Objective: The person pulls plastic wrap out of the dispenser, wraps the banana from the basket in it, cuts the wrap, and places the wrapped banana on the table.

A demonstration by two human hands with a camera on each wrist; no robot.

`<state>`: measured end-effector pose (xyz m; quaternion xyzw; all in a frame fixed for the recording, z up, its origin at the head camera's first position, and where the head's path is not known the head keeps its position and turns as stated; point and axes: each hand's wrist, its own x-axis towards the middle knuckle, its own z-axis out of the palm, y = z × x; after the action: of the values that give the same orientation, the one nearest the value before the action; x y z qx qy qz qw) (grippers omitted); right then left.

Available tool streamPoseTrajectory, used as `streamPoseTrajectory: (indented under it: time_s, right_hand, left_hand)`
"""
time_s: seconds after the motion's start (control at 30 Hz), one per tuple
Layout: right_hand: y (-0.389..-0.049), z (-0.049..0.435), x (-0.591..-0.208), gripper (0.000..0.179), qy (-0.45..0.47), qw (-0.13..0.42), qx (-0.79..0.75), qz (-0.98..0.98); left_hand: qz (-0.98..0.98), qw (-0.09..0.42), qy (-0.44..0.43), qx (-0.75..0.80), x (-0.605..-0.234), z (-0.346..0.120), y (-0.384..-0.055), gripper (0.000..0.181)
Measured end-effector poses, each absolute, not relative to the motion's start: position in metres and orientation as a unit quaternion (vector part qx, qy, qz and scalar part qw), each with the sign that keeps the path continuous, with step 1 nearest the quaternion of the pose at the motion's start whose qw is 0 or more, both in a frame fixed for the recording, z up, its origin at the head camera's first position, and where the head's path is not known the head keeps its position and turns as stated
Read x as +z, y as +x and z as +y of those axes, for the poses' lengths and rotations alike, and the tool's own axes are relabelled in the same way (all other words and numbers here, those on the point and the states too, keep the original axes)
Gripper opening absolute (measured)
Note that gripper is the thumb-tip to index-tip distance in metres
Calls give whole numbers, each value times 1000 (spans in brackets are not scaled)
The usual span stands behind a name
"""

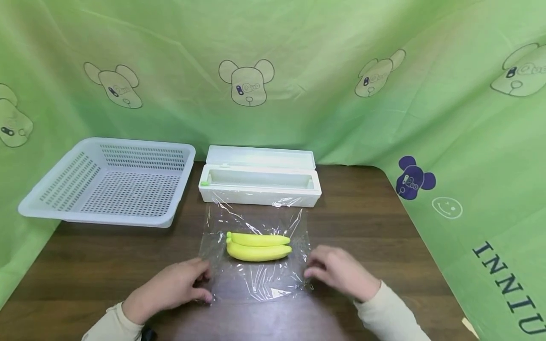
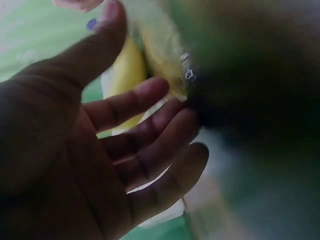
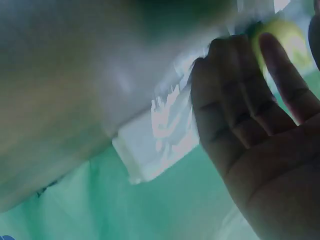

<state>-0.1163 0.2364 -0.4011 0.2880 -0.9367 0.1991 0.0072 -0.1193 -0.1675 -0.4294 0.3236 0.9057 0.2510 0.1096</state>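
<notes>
Two yellow bananas (image 1: 258, 247), joined at the left end, lie on a sheet of clear plastic wrap (image 1: 256, 279). The wrap runs back to the front of a white wrap dispenser box (image 1: 260, 196), whose lid stands up. At the sheet's left edge is my left hand (image 1: 172, 288), thumb and fingers apart; in the left wrist view its fingers (image 2: 145, 165) bend loosely with nothing between them. By the right edge is my right hand (image 1: 341, 271). Its fingers (image 3: 240, 95) look nearly straight in the right wrist view. Whether either hand touches the film is unclear.
A white perforated plastic basket (image 1: 181, 189) stands at the back left of the dark wooden table (image 1: 362, 213). Green printed cloth (image 1: 307, 113) hangs behind the table and along its sides.
</notes>
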Motion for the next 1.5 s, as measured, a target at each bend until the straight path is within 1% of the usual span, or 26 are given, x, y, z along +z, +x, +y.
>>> streamPoseTrajectory:
  time_s: [0.07, 0.1, 0.2, 0.3, 0.33, 0.43, 0.5, 0.57, 0.67, 0.7, 0.8, 0.87, 1.0, 1.17, 1.23, 1.33, 1.37, 1.5]
  right_hand:
    - [-97, 233, -414, 24, 343, 15, 151, -927]
    - [-90, 232, -419, 27, 357, 33, 125, -925]
    - [-77, 231, -434, 29, 380, 97, 68, -917]
    - [-74, 230, -444, 15, 388, 158, 46, -907]
    - [-74, 229, -447, 11, 389, 171, 44, -904]
    - [-72, 229, -448, 9, 395, 191, 40, -898]
    - [-70, 231, -445, 5, 397, 188, 40, -897]
    - [-67, 232, -440, 6, 398, 185, 46, -897]
    - [-67, 236, -431, 7, 396, 197, 60, -895]
    - [-68, 236, -429, 9, 395, 205, 65, -893]
    - [-74, 238, -422, 27, 392, 236, 73, -886]
    - [-80, 238, -417, 32, 393, 249, 73, -882]
    - [-97, 239, -406, 22, 397, 259, 75, -877]
    - [-119, 241, -400, 25, 398, 269, 81, -873]
    - [-127, 242, -401, 21, 397, 264, 83, -875]
    - [-141, 243, -407, 10, 381, 239, 92, -888]
    - [-145, 243, -409, 10, 374, 226, 96, -894]
    - [-162, 240, -419, 24, 326, 133, 129, -927]
  left_hand:
    - [909, 109, 339, 215, -433, -166, -109, 39]
    - [913, 98, 345, 197, -435, -164, -106, 38]
    - [923, 37, 356, 144, -441, -160, -98, 28]
    - [927, -20, 355, 120, -445, -156, -94, 20]
    - [928, -30, 354, 116, -445, -156, -93, 19]
    - [925, -41, 359, 117, -445, -157, -92, 18]
    - [921, -42, 369, 120, -443, -159, -91, 19]
    - [915, -48, 382, 123, -440, -160, -91, 19]
    - [909, -51, 394, 126, -433, -163, -93, 19]
    - [907, -53, 397, 127, -430, -164, -94, 18]
    - [901, -60, 409, 132, -423, -166, -100, 17]
    - [898, -68, 411, 141, -418, -167, -105, 17]
    - [897, -82, 408, 150, -409, -170, -119, 13]
    - [891, -103, 419, 144, -408, -169, -140, 10]
    - [891, -101, 409, 167, -410, -167, -149, 8]
    - [898, -66, 345, 263, -418, -163, -162, 9]
    - [898, -53, 318, 300, -421, -161, -166, 11]
    - [860, 15, 211, 464, -437, -154, -181, 20]
